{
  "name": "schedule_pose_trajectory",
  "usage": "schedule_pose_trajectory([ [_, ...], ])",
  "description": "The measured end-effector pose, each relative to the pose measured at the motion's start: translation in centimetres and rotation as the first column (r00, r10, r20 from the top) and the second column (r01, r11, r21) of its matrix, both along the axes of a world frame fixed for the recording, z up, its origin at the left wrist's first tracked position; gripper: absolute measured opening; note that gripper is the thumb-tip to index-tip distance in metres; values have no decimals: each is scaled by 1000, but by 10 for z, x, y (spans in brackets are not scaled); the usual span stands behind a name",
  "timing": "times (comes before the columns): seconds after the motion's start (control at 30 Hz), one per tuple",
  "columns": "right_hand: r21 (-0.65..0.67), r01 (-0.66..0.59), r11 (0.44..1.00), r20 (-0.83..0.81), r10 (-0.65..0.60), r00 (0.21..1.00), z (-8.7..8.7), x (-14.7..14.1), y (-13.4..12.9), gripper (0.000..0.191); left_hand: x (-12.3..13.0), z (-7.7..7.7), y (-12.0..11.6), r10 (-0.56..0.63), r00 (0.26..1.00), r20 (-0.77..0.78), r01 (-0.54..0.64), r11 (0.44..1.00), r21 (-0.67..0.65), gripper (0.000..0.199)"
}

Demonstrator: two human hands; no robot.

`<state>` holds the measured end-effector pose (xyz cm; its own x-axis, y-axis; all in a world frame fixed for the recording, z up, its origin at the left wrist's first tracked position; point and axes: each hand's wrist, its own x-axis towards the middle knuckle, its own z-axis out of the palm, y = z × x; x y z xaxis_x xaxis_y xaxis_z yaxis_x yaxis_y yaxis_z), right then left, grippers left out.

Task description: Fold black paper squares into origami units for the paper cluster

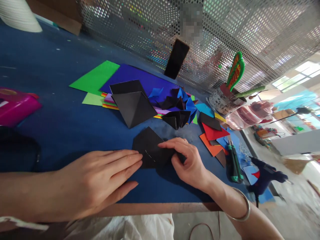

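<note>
A folded black paper (pixel 150 143) lies on the blue table near its front edge, with a thin pale line across it. My left hand (pixel 107 176) lies flat, fingers stretched out, its fingertips on the paper's left part. My right hand (pixel 187 160) touches the right part with its index finger extended; the thumb is bent beneath and the other fingers are curled. Just behind is a larger folded black paper (pixel 133 105). Small folded black and blue pieces (pixel 176 118) stand to its right, on and beside a purple sheet (pixel 125 75).
Green paper (pixel 97 78) lies at the back left, a pink object (pixel 17 106) far left. A phone (pixel 177 59) leans on the perforated metal screen (pixel 140 30). On the right are paper scraps (pixel 215 131), a green cutter (pixel 234 161), a glue gun (pixel 266 173) and a holder (pixel 222 99).
</note>
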<state>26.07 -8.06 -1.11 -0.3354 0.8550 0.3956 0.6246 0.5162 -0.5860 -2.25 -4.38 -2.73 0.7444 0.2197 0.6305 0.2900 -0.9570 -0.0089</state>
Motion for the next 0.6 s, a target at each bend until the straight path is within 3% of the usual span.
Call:
schedule_pose_trajectory([
  [0.13,169,-19,985,119,-1,993,0,3,1,38,-2,4,2,-23,1000,6,23,1000,12,37],
  [0.3,466,-72,882,331,-98,938,2,5,-3,33,-2,7,-1,-51,998,-23,52,998,44,37],
  [0.4,488,-156,859,435,-84,896,2,2,-5,32,0,6,-1,-59,998,-18,59,998,-13,35],
  [0.6,363,-286,887,449,102,888,2,-1,-5,27,-1,0,-2,-64,998,-12,63,997,-54,36],
])
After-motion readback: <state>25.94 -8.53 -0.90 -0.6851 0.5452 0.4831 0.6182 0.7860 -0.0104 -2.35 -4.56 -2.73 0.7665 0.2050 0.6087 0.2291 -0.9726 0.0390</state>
